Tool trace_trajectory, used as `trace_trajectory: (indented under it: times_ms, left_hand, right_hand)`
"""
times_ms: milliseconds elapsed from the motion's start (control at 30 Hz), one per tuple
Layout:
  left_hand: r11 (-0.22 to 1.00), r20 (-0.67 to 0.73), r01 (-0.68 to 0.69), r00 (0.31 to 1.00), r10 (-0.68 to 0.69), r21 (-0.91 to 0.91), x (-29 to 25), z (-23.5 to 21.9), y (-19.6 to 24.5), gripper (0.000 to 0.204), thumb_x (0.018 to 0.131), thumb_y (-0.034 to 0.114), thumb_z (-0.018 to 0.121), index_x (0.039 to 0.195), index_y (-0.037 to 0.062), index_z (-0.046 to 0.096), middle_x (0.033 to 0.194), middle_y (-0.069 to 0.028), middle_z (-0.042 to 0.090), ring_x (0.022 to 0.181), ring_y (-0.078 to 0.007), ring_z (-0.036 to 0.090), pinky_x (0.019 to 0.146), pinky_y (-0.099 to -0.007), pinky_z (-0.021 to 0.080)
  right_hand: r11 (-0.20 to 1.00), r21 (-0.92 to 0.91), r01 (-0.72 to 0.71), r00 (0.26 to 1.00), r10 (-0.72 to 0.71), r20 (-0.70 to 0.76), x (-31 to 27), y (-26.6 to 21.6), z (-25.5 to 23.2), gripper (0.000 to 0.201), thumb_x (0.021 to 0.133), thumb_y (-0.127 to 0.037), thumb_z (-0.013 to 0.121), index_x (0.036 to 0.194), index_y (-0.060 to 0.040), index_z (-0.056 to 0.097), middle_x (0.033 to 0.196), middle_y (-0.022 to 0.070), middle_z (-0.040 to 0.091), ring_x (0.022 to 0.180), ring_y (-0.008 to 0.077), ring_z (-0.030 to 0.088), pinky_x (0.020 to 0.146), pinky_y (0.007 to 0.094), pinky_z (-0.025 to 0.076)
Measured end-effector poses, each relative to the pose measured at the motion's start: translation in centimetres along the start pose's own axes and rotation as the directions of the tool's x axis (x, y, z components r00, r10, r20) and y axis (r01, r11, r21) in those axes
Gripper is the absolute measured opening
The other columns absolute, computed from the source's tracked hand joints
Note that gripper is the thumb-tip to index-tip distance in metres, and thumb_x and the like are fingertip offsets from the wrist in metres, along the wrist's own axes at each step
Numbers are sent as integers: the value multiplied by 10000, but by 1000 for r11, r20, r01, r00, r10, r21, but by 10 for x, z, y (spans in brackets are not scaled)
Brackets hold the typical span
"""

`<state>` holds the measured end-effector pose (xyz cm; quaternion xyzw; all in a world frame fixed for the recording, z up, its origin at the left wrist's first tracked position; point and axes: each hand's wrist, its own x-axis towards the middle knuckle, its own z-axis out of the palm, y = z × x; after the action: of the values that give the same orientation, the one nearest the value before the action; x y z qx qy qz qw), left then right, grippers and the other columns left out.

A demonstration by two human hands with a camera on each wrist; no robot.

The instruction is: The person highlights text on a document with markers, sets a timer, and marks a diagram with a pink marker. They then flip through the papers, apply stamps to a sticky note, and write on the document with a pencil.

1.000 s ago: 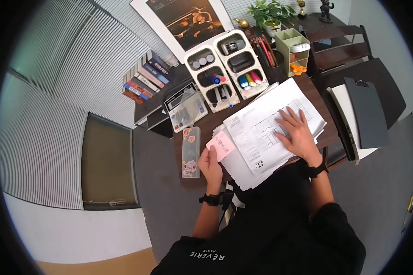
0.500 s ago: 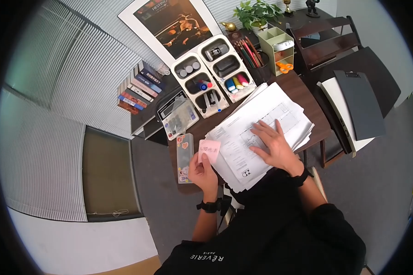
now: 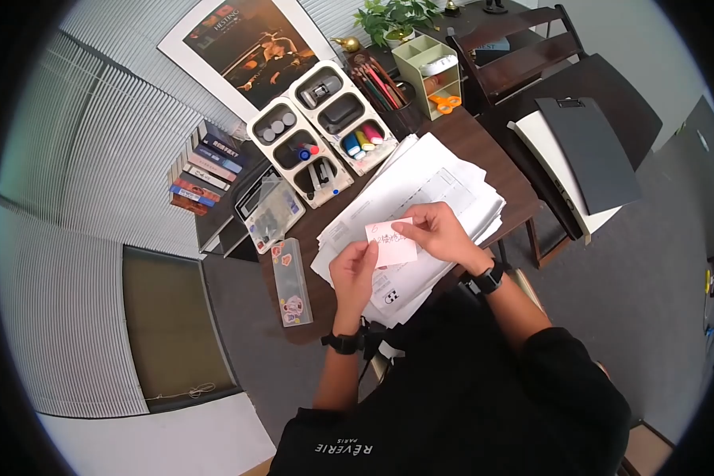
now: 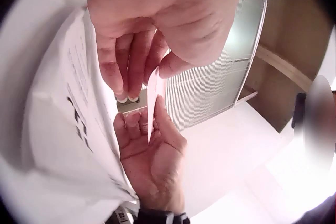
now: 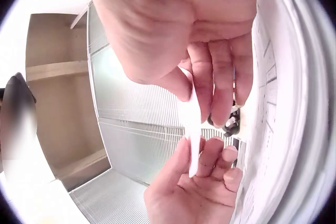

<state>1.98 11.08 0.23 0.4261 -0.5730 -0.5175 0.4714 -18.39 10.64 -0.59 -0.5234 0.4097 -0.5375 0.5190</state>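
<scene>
A pink sticky note (image 3: 393, 247) with handwriting is held up over the stack of papers (image 3: 432, 170). My left hand (image 3: 352, 276) pinches its left edge between thumb and fingers. On the other side my right hand (image 3: 443, 233) pinches the upper right part. Seen edge-on, the note (image 4: 152, 103) looks thin and slightly bent in the left wrist view. The right wrist view likewise has the note (image 5: 192, 124) spanning both hands. Printed plans and text show on the top sheets, partly covered by the hands.
Left of the papers lies a clear pencil case (image 3: 291, 285) with stickers. Behind stand white organizers (image 3: 321, 119) holding markers, a pencil cup (image 3: 401, 111), and a green organizer (image 3: 427, 63) with orange scissors (image 3: 445, 104). A dark clipboard (image 3: 587, 151) rests on the right.
My right hand has lifted off the papers and moved left to pinch the note. The left hand has kept its hold, and the note is now over the stack. The view has shifted.
</scene>
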Motion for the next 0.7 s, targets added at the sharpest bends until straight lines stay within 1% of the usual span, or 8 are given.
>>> trace_trajectory:
  times_ms: [33,100,133,200,300,433,500,700]
  left_hand:
    - [1000,3,5,1000,-5,-1,4,-1,-4,170,985,120,674,982,-48,698,857,-26,705,763,-52,624,680,-201,477]
    - [995,34,-41,999,38,87,6,-5,-18,164,979,117,682,969,-45,699,846,-10,693,753,-42,599,669,-197,465]
    - [996,33,-29,999,27,83,4,-5,-24,164,979,117,682,969,-45,699,846,-10,693,753,-42,599,669,-197,465]
    - [996,9,-32,999,32,79,-1,-9,-33,162,978,121,685,951,-38,701,812,14,663,714,-30,549,642,-191,433]
    - [1000,-38,-12,999,13,20,-4,-10,-36,168,978,127,686,928,-33,698,778,27,630,693,-25,509,621,-188,402]
    - [1000,-23,-16,1000,16,2,-6,-14,-37,170,983,132,681,939,-32,686,780,24,623,696,-26,499,618,-189,390]
    - [998,-38,-50,998,51,22,-5,-11,-37,160,987,129,674,968,-30,676,809,13,639,715,-32,523,643,-190,414]
    - [999,-49,-39,998,39,13,-6,-9,-36,155,988,122,670,984,-33,670,842,1,663,748,-43,573,687,-203,465]
  right_hand:
    - [1000,0,-5,1000,5,-4,1,1,-4,171,961,-111,703,868,32,696,736,3,685,664,37,569,584,227,455]
    - [983,-180,-32,992,53,111,-1,8,-10,159,967,-102,692,883,32,711,747,-3,680,677,34,559,593,223,449]
    - [982,-181,-44,992,65,110,-3,13,-9,159,967,-102,692,883,32,711,747,-3,680,677,34,559,593,223,449]
    - [1000,-15,6,994,-4,106,-6,20,-4,145,971,-95,686,915,33,728,763,-7,670,696,31,545,606,218,440]
    - [999,26,34,998,-35,56,-7,16,-1,176,976,-117,676,909,40,721,694,-8,620,655,38,501,577,242,409]
    - [1000,16,0,998,-1,59,-7,13,-2,166,980,-107,668,931,41,722,718,-4,635,672,37,512,590,237,421]
    - [999,30,19,998,-21,66,-6,13,-2,155,979,-103,666,945,37,723,740,1,656,682,39,526,601,235,434]
    - [998,-50,22,996,-18,84,-7,12,-1,141,973,-98,668,964,30,728,771,28,690,704,49,564,635,236,470]
